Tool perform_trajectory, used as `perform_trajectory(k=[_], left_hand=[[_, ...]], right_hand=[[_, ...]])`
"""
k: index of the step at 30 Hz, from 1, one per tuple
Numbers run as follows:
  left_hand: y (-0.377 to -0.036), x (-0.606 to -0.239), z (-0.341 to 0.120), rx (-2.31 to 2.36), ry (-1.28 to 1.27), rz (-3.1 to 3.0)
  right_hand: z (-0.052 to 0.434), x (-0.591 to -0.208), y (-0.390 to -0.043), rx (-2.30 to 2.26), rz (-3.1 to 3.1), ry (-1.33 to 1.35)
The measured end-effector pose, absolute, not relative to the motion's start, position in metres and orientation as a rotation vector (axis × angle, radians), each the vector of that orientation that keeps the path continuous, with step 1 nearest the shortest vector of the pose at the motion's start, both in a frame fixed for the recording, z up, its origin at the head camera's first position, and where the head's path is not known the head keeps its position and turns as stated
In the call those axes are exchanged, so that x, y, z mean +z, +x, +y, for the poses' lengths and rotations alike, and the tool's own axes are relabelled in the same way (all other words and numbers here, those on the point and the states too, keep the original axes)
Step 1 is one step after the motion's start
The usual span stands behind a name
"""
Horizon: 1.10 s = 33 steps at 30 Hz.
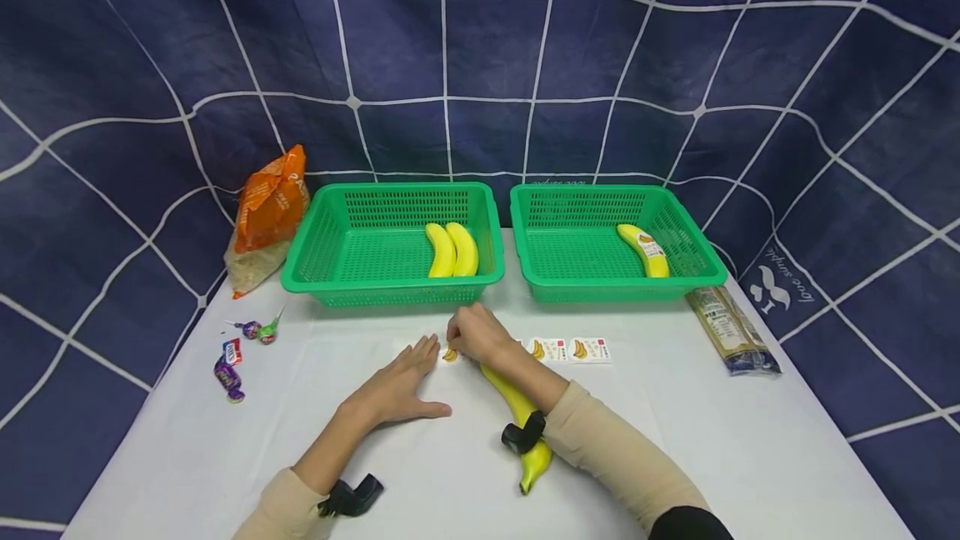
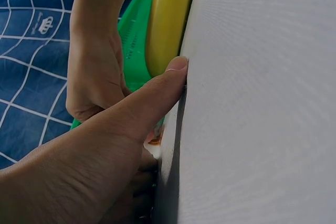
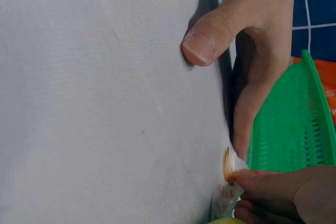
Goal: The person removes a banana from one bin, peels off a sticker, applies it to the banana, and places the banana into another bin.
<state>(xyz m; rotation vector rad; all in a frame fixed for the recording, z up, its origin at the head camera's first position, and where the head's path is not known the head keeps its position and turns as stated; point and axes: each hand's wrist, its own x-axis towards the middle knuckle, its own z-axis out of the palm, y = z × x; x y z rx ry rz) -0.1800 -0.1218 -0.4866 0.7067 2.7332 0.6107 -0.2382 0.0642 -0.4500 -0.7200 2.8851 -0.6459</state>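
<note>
Right hand (image 1: 480,333) pinching sticker (image 1: 450,354) w/ curled fingers, left hand (image 1: 397,388) flat on tabletop (image 1: 675,440), banana (image 1: 517,407) half-hidden under right forearm.

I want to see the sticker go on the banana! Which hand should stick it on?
Probably the right hand: it already pinches the sticker, with the banana under its forearm. The left hand lies flat on the table.

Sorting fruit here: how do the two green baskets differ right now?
The left basket holds two bananas lying side by side; the right basket holds one banana. That single banana carries a sticker, while the pair shows none. Both baskets are green, perforated and alike in shape.
</note>
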Motion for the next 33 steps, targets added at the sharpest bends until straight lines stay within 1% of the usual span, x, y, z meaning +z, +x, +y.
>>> perform_trajectory(k=[13,20,33], left_hand=[[-0.182,-0.487,-0.122,0.606,0.764,2.725],[-0.185,-0.488,-0.123,0.614,0.782,2.72],[-0.187,-0.49,-0.122,0.56,0.773,2.77]], right_hand=[[0.069,-0.436,-0.23,-0.677,2.906,-0.755],[0.072,-0.421,-0.223,-0.737,2.899,-0.744],[0.094,-0.402,-0.207,-0.862,2.947,-0.716]])
